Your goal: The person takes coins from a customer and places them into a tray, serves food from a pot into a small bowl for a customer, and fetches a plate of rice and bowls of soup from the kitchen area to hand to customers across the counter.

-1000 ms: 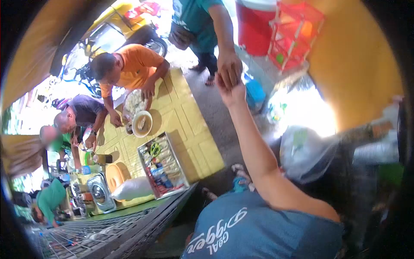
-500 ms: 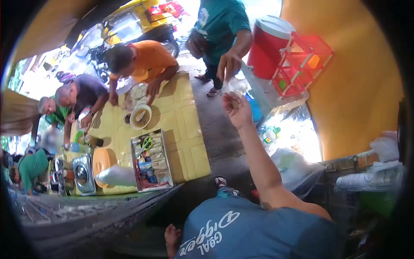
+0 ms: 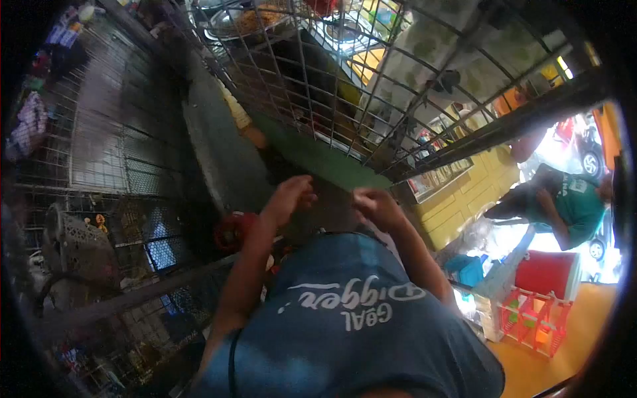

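Observation:
Both hands are in front of the blue shirt [image 3: 338, 312]. My left hand [image 3: 292, 198] is raised with its fingers curled, near the green ledge [image 3: 332, 162]. Across a short gap, my right hand [image 3: 377, 205] is closed, fingers folded inward. Whatever either hand may hold is hidden or too small to make out. Beyond them a wire mesh [image 3: 305, 73] covers the upper part of the view. A red round object [image 3: 233, 230] lies left of my left forearm.
At the right, a person in a green shirt [image 3: 576, 211] stands beyond the yellow table [image 3: 464, 196]. A red cooler [image 3: 547, 273] and a red basket rack [image 3: 536, 320] are at the lower right. Dark wire racks [image 3: 99, 152] fill the left side.
The view has swung toward the mesh and ledge. My right hand, earlier stretched out open at the other person's hand with a coin on it, is now drawn back and closed. My left hand has risen.

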